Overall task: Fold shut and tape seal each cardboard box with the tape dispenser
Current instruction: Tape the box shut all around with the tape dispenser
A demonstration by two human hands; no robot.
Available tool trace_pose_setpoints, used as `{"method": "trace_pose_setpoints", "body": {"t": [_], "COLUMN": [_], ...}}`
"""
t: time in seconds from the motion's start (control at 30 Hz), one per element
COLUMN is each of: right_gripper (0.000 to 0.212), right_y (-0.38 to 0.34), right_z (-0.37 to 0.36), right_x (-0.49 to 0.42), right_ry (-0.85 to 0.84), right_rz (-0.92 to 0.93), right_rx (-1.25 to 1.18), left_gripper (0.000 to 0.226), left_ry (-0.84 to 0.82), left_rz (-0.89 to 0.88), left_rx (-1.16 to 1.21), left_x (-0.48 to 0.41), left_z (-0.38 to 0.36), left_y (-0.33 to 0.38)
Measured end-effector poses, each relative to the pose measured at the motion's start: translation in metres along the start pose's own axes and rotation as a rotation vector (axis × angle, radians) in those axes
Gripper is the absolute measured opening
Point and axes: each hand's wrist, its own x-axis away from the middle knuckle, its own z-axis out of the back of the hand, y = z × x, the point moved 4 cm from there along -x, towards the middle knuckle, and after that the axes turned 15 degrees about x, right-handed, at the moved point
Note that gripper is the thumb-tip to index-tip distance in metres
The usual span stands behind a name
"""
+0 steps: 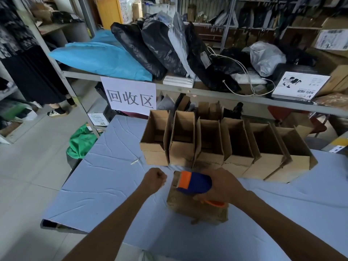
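A closed cardboard box [180, 202] lies on the blue-covered table [105, 185] in front of me. My right hand [224, 185] grips a blue and orange tape dispenser [194, 182] and holds it on top of that box, its orange front end at the box's far left edge. My left hand [156, 178] is a closed fist just left of the box, holding nothing that I can see. Behind them stands a row of several open cardboard boxes [222, 146] with their flaps up.
A metal shelf [207, 91] with black, grey and blue bags runs behind the table, a white paper sign [130, 96] hanging from it. A green bag [81, 142] lies on the floor at the left. A person's feet [58, 111] stand far left.
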Motion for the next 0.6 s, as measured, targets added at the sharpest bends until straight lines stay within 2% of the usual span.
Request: {"method": "trace_pose_setpoints", "body": {"t": [0.13,0.27,0.43,0.6], "right_gripper": [0.068,0.063,0.063,0.064], "right_y": [0.001,-0.001,-0.005,-0.006], "right_z": [-0.002,-0.008,-0.007,-0.009], "right_x": [-0.003,-0.002,-0.004,-0.001], "right_ry": [-0.006,-0.001,0.007,0.005], "right_rz": [0.006,0.012,0.010,-0.013], "right_rx": [0.044,0.084,0.115,0.106], "left_gripper": [0.024,0.014,0.018,0.018], "left_ry": [-0.031,-0.090,-0.013,0.003], "left_rz": [0.070,0.203,0.237,0.191], "left_rx": [0.158,0.261,0.263,0.288], "left_x": [0.003,0.008,0.009,0.011], "left_z": [0.003,0.000,-0.001,-0.007], "left_y": [-0.004,-0.015,-0.019,-0.022]}}
